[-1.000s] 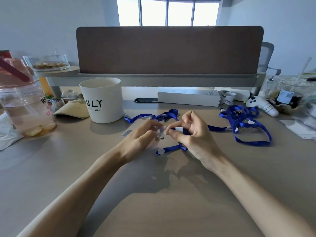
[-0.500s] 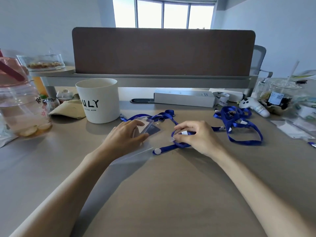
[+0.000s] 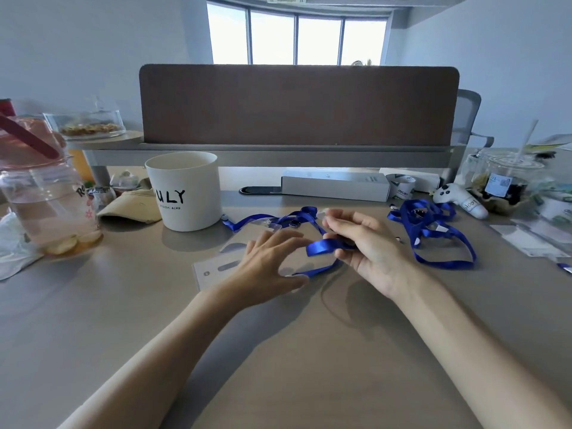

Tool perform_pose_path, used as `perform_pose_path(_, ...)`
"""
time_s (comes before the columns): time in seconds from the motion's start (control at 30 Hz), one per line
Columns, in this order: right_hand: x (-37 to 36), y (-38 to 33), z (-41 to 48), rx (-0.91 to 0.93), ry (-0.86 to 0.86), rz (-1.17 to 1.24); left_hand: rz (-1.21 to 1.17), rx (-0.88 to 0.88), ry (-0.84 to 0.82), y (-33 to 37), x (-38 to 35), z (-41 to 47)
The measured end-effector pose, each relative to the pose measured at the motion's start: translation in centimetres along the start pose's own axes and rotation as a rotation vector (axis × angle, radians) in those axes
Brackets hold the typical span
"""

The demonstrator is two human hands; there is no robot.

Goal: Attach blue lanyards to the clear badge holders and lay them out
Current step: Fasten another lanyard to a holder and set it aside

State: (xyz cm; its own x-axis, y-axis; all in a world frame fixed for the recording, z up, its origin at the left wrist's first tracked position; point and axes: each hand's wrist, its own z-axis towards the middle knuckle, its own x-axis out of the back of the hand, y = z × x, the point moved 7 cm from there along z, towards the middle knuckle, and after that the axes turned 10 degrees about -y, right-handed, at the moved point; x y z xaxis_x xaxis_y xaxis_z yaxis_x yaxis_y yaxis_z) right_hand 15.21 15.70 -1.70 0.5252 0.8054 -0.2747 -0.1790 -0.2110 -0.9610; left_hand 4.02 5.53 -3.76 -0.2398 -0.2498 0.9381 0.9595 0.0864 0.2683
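Note:
My right hand [image 3: 366,243] holds a loop of blue lanyard [image 3: 323,246] just above the desk, fingers curled around the ribbon. My left hand [image 3: 269,261] lies flat with fingers spread, pressing on clear badge holders [image 3: 216,267] on the desk. Its thumb touches the lower strand of the same lanyard. A second clear holder [image 3: 238,243] lies just behind. Another blue lanyard [image 3: 263,218] trails behind the hands toward the white cup. A tangled pile of blue lanyards [image 3: 433,230] lies to the right.
A white cup [image 3: 185,190] stands behind the left hand, with a tan cap [image 3: 130,205] and a pink water jug [image 3: 40,193] further left. A grey box [image 3: 335,185], a tape roll [image 3: 404,187], a white controller [image 3: 461,198] and a drink cup [image 3: 507,184] sit along the back right.
My right hand lifted the lanyard loop off the desk. My left hand moved off the holder it was touching and spread flat over the clear holders, nearer to me.

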Motion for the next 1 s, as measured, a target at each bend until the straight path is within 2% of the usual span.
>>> perform_pose_path(0.13,-1.3,-1.1,-0.5,0.048,-0.077,0.076,-0.265,0.053,0.065,0.9,0.0,1.4)
perform_pose_path(0.23,-1.1,-2.0,-0.6,0.092,-0.095,0.176,-0.315,0.059,0.026,2.0,0.3,2.9)
perform_pose_path(0.4,0.8,-3.1,-0.4,0.187,-0.036,0.306,-0.547,-0.034,-0.235,5.0,0.1,3.5)
perform_pose_path(0.5,1.9,-3.5,-0.3,0.232,0.011,0.351,-0.713,0.054,-0.384,4.5,-1.4,3.3)
perform_pose_path(0.6,2.8,-3.6,-0.2,0.256,0.043,0.399,-0.795,0.098,-0.433,3.6,-1.9,3.1)
perform_pose_path(0.67,3.2,-3.7,-0.3,0.265,0.055,0.420,-0.826,0.098,-0.400,3.5,-1.3,2.9)
perform_pose_path(0.77,3.5,-3.7,-0.3,0.262,0.085,0.423,-0.844,0.154,-0.202,2.6,0.2,2.9)
perform_pose_path(0.87,4.1,-3.6,-0.2,0.250,0.127,0.403,-0.741,0.244,0.013,-0.1,1.3,3.0)
perform_pose_path(0.93,4.6,-3.6,-0.2,0.246,0.148,0.380,-0.598,0.314,0.070,-1.9,1.7,3.1)
perform_pose_path(1.0,5.2,-3.6,-0.1,0.225,0.178,0.299,-0.590,0.397,0.127,-3.0,1.9,3.1)
